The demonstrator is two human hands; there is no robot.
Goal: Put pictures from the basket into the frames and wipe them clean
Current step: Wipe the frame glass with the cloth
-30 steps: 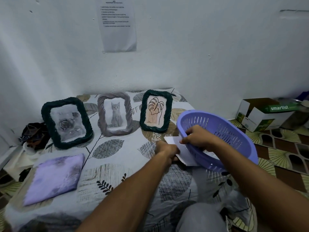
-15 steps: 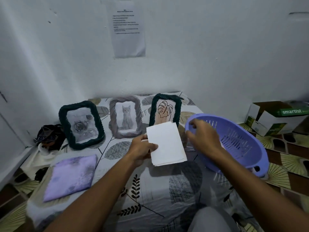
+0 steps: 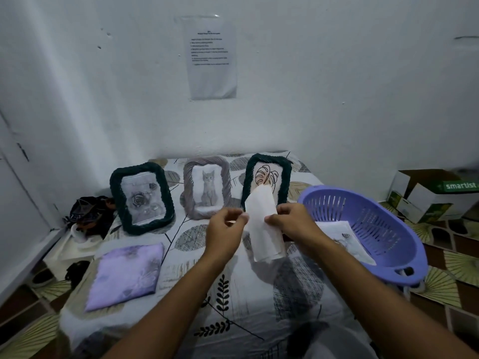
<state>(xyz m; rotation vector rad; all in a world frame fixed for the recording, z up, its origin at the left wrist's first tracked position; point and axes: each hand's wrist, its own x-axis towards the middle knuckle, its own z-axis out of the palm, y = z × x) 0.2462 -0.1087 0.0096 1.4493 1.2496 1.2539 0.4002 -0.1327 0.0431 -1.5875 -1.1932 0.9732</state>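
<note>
Centrally, above the tabletop, a stack of white papers (image 3: 264, 224) was held up between both hands, blank backs towards the camera. Its left edge was pinched by the left hand (image 3: 226, 229), fingers (image 3: 234, 216) curled onto it, and its right edge was gripped by the right hand (image 3: 293, 224) with thumb and fingers closed on it. The papers stood nearly upright, tilted a little, their top overlapping the lower part of the leaf frame (image 3: 267, 177) in view.

Along the far edge of the tabletop three frames were stood in a row: a dark green one with a rose picture (image 3: 142, 200) towards the far left corner, a grey one with a cat picture (image 3: 206, 187) in the middle, and the dark green leaf frame on the right. Each was already filled with a picture.

At the right edge a purple basket (image 3: 388, 229) was placed, tilted, overhanging the tabletop. Inside it one more printed sheet (image 3: 344, 239) was left lying against the wall, just beside the right wrist.

Near the left edge a folded purple cloth (image 3: 127, 273) was laid flat, well apart from the hands. The tabletop (image 3: 197, 294) was covered with a leaf-patterned sheet.

On the wall behind, a printed notice (image 3: 211, 58) was taped. On the floor to the right an open cardboard box (image 3: 427, 195) was seen.
</note>
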